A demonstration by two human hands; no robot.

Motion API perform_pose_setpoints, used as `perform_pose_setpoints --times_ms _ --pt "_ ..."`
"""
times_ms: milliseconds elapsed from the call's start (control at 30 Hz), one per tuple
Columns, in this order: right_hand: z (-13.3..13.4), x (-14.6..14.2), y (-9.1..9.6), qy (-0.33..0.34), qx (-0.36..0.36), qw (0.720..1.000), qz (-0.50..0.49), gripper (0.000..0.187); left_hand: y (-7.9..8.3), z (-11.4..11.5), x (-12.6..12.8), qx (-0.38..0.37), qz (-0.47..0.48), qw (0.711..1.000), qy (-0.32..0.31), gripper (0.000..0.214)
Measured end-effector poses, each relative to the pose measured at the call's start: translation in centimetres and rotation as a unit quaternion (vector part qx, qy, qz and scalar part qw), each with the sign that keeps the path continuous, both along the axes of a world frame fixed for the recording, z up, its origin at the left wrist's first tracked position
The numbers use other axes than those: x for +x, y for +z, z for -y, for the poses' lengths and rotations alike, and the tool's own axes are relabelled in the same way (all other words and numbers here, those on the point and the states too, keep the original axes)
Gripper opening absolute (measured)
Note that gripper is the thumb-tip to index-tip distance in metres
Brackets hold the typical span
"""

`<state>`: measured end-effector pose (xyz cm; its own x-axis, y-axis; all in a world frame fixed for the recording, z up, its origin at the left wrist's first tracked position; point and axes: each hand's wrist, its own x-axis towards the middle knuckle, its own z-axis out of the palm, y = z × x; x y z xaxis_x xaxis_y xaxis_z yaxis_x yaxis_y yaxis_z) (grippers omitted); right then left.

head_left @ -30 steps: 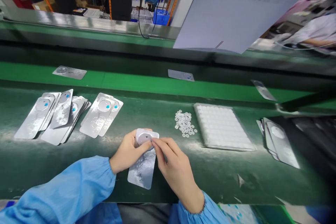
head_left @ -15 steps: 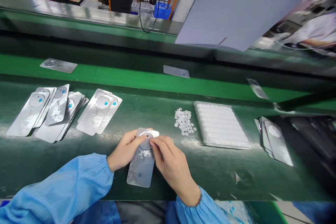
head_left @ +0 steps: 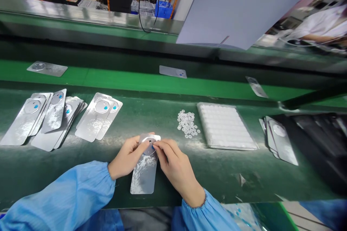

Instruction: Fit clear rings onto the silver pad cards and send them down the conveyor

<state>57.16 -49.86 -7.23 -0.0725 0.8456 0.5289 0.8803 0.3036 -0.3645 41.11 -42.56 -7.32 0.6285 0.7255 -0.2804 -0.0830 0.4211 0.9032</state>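
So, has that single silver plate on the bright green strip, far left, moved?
Yes. The silver plate has slid left, judged against the fanned stack of plates resting on the dark table.

The left hand [head_left: 127, 157] holds a silver plate [head_left: 145, 168] at its far end on the green bench [head_left: 217, 180]; the right hand [head_left: 173, 166] pinches at its round disc. Small white rings [head_left: 187, 124] lie right of them, beside a white tray [head_left: 226, 127].

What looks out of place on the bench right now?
Small white rings lie loose in a heap beside the tray rather than in it, and the silver plates on the left are fanned unevenly, not squarely stacked.
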Motion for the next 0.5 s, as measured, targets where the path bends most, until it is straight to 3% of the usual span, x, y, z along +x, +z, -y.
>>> perform_pose_setpoints --times_ms 167,333,500 --pt "0.1 0.1 -0.5 0.010 0.036 0.998 0.059 0.015 -0.2 -0.1 0.0 -0.019 -0.004 1.000 0.003 0.062" --pt "0.5 0.2 -1.8 0.031 0.126 0.991 -0.010 0.017 -0.1 -0.3 0.2 -0.056 0.006 0.998 0.024 0.056" --pt "0.5 0.1 -0.9 0.003 0.053 0.995 -0.081 0.015 -0.1 -0.2 0.0 -0.010 -0.009 1.000 0.009 0.061"
